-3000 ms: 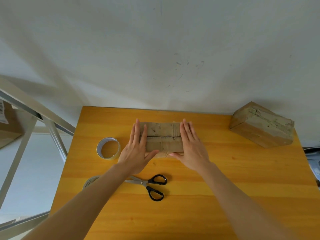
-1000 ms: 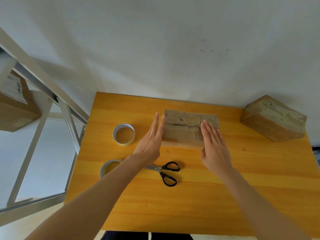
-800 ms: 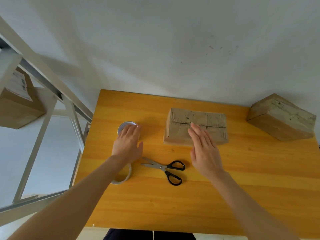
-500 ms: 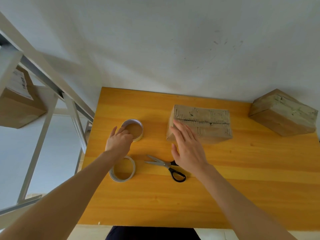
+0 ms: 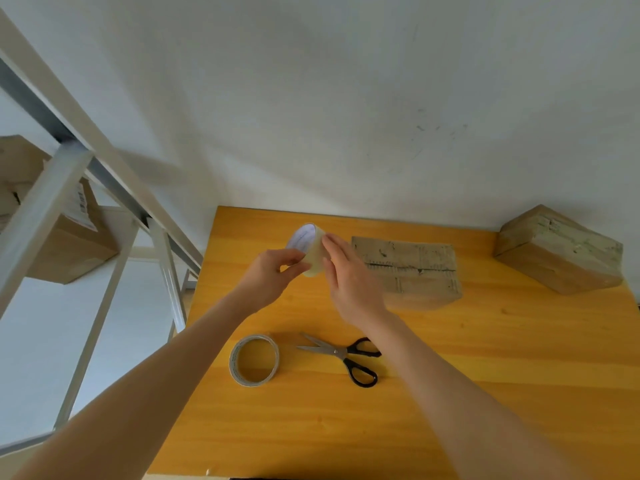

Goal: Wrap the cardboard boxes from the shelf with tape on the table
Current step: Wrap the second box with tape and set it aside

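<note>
Tape roll (image 5: 306,244): now lifted off the table (image 5: 450,393), above its far-left corner. The left hand (image 5: 273,275) pinches it, and the right hand (image 5: 349,275) touches its rim with straight fingers (image 5: 332,247). Box (image 5: 405,271): far edge, middle. Advice: feel out the loose end first.

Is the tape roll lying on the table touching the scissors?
Apart. The head view shows a strip of bare table between the lying tape roll and the blade tips of the scissors.
</note>
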Available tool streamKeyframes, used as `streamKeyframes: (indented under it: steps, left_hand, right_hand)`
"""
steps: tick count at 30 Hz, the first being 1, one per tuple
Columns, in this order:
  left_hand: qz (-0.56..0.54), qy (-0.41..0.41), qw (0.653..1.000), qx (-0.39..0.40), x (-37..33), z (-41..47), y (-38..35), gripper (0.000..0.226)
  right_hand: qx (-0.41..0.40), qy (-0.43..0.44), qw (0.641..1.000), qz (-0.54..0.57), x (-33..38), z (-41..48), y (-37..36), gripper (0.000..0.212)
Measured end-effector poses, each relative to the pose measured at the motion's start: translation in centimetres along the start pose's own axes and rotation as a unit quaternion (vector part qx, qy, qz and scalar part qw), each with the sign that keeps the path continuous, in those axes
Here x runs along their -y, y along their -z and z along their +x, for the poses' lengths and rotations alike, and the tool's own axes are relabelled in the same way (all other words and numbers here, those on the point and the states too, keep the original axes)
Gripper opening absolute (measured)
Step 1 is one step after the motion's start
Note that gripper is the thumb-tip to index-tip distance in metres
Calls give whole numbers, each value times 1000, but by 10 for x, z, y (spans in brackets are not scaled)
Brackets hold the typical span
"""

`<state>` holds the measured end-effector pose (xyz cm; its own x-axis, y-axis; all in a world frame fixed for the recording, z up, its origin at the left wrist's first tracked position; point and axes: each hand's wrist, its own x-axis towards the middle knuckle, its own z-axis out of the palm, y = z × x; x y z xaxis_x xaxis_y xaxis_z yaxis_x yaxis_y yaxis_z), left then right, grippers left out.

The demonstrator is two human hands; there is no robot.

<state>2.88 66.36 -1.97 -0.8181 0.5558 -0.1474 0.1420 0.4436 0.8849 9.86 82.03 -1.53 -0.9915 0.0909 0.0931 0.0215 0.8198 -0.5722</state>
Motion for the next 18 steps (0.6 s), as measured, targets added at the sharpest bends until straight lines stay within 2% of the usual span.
streamKeyframes:
  steps: [5, 8, 14, 18]
  left_hand:
    - [-9, -10, 1000, -5, -11, 3, 0, 16]
    - [-12, -12, 1000, -4, -12, 4, 2, 14]
    - [9, -11, 1000, 17, -12, 9, 6, 10]
    - [65, 4, 998, 11, -5, 15, 13, 12]
  right_hand:
    - [-96, 39, 995, 11, 1, 9, 4, 26]
    - [-120, 35, 992, 23, 0, 14, 11, 16]
    - [-95, -21, 993, 60, 0, 23, 28, 12]
    - [-56, -17, 997, 59, 6, 19, 29, 11]
